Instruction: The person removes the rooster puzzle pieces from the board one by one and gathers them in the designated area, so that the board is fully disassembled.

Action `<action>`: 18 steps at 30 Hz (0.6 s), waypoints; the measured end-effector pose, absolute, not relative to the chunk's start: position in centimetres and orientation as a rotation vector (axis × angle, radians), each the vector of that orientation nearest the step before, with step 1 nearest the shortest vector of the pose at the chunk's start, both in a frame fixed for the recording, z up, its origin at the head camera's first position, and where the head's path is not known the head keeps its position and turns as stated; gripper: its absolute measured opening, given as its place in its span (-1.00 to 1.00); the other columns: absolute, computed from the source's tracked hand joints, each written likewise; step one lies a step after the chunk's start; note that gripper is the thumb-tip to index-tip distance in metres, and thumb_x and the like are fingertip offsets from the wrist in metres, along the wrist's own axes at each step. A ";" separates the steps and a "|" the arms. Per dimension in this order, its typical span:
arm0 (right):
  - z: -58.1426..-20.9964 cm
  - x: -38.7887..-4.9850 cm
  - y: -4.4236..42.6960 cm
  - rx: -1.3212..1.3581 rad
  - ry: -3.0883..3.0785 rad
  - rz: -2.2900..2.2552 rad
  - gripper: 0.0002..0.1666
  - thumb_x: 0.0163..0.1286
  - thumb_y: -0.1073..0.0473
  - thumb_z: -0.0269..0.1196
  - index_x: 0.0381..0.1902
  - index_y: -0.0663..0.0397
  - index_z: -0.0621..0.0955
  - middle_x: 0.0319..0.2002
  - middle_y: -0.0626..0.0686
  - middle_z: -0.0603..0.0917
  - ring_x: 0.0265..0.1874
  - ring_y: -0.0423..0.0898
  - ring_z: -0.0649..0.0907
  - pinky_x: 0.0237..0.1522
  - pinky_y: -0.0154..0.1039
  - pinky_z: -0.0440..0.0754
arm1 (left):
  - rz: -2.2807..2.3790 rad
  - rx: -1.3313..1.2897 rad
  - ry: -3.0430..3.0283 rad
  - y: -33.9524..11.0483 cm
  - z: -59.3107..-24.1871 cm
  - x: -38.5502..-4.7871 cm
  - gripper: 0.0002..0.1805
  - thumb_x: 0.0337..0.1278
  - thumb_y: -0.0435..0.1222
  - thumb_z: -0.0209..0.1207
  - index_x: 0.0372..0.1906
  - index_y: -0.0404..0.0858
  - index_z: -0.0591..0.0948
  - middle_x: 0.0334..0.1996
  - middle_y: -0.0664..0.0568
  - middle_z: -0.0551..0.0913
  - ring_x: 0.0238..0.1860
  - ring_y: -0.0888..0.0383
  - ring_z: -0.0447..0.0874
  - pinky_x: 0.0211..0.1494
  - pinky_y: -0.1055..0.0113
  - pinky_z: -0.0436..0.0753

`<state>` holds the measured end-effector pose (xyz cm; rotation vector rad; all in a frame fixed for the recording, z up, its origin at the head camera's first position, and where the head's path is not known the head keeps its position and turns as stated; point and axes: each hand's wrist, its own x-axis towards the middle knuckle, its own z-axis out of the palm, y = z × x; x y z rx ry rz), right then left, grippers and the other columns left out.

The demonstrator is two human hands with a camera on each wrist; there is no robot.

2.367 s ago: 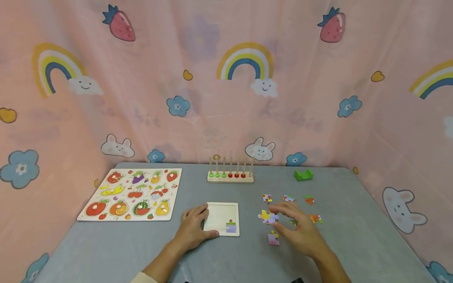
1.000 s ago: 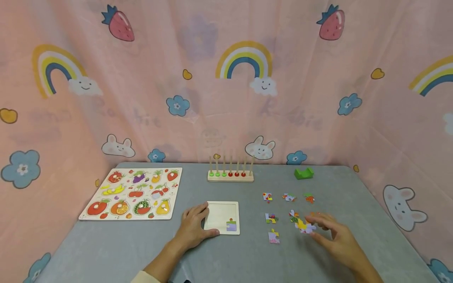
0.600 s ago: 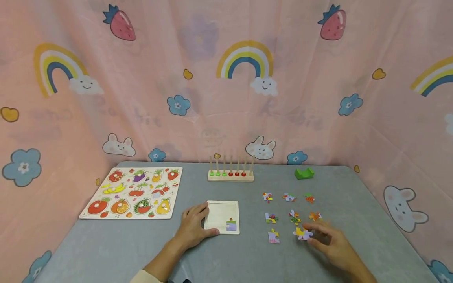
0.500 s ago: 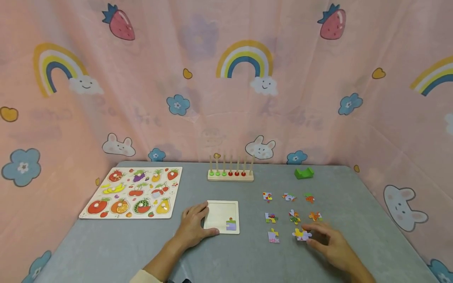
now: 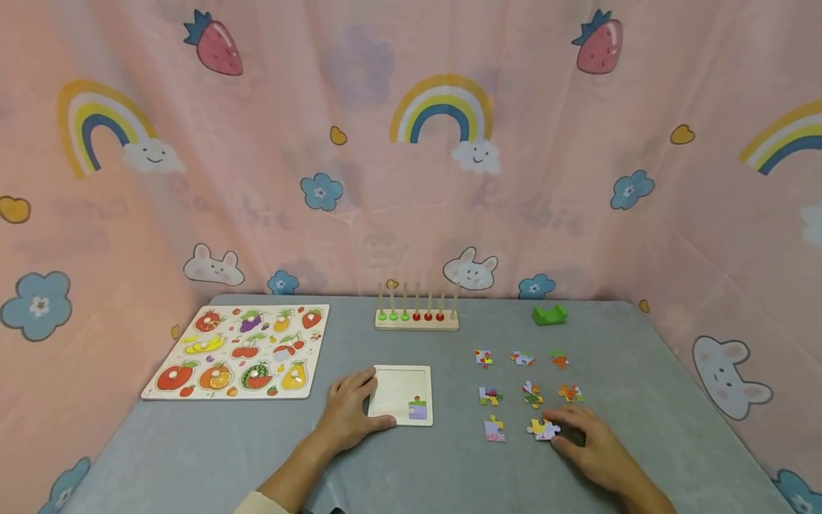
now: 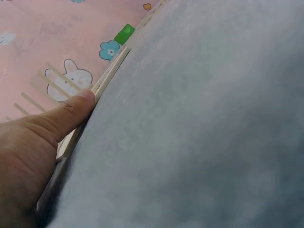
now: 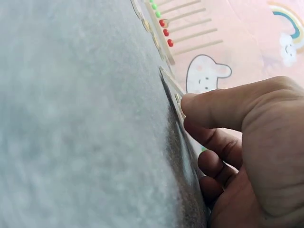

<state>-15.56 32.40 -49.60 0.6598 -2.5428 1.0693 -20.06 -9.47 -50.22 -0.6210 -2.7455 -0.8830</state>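
Observation:
A square wooden puzzle tray (image 5: 393,391) lies on the table, with one purple and green jigsaw piece (image 5: 417,410) in its lower right corner. My left hand (image 5: 349,410) holds the tray at its left side, thumb on the near edge and fingers at the far left corner. In the left wrist view the thumb (image 6: 71,114) presses on the tray's rim. To the right, my right hand (image 5: 594,444) pinches a yellow and lilac jigsaw piece (image 5: 541,429) at its right side, low at the table. The right wrist view shows that piece edge-on at the thumb tip.
Several loose jigsaw pieces lie in rows, among them a lilac one (image 5: 494,430) and an orange one (image 5: 570,392). Behind stand a peg rack (image 5: 417,324) with green and red beads and a green block (image 5: 549,315). A fruit puzzle board (image 5: 315,371) lies left.
My right hand has carried the yellow and lilac piece from beside the tray to the right, then down into the near row beside the lilac piece. The left hand stays on the tray.

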 end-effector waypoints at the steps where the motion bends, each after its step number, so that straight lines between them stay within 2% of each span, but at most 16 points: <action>1: -49.6 -15.5 32.4 0.654 -2.542 1.063 -0.54 -0.02 0.43 0.45 -0.08 0.17 0.70 -0.18 -0.13 0.64 -0.14 -0.26 0.48 -0.08 -0.52 0.29 | -0.883 -0.622 -2.745 -9.5 -50.3 -20.1 -0.09 -0.21 0.05 0.48 0.20 -0.48 0.50 0.27 -0.20 0.42 0.26 -0.15 0.33 0.25 -0.16 0.10; 6: -49.3 -15.4 32.3 0.616 -2.549 1.063 -0.53 -0.02 0.42 0.47 -0.07 0.25 0.68 -0.19 -0.06 0.66 -0.14 -0.26 0.51 -0.13 -0.53 0.35 | -0.880 -0.627 -2.740 -9.5 -50.3 -20.0 -0.08 -0.21 0.06 0.47 0.20 -0.48 0.50 0.27 -0.20 0.43 0.26 -0.14 0.33 0.24 -0.16 0.11; 9: -48.7 -15.3 32.2 0.553 -2.589 1.055 -0.52 0.01 0.35 0.48 -0.03 0.21 0.68 -0.17 -0.05 0.66 -0.12 -0.24 0.52 -0.11 -0.51 0.36 | -0.877 -0.630 -2.738 -9.4 -50.3 -19.9 -0.08 -0.22 0.07 0.47 0.20 -0.48 0.51 0.26 -0.21 0.43 0.26 -0.15 0.34 0.23 -0.17 0.12; 14: -47.1 -15.2 32.0 0.458 -2.704 1.044 -0.50 0.11 0.22 0.46 0.05 0.11 0.65 -0.17 -0.11 0.62 -0.17 -0.17 0.51 -0.17 -0.31 0.45 | -0.883 -0.620 -2.751 -9.3 -50.4 -19.9 -0.08 -0.21 0.06 0.47 0.21 -0.47 0.50 0.27 -0.19 0.42 0.27 -0.13 0.33 0.25 -0.16 0.11; 18: -45.9 -15.1 31.5 0.472 -2.689 1.064 -0.52 0.16 0.20 0.44 0.06 0.13 0.64 -0.19 -0.07 0.60 -0.22 -0.11 0.50 -0.25 -0.19 0.48 | -0.887 -0.619 -2.746 -9.3 -50.4 -19.9 -0.09 -0.22 0.06 0.47 0.20 -0.47 0.50 0.27 -0.19 0.42 0.27 -0.13 0.33 0.24 -0.16 0.11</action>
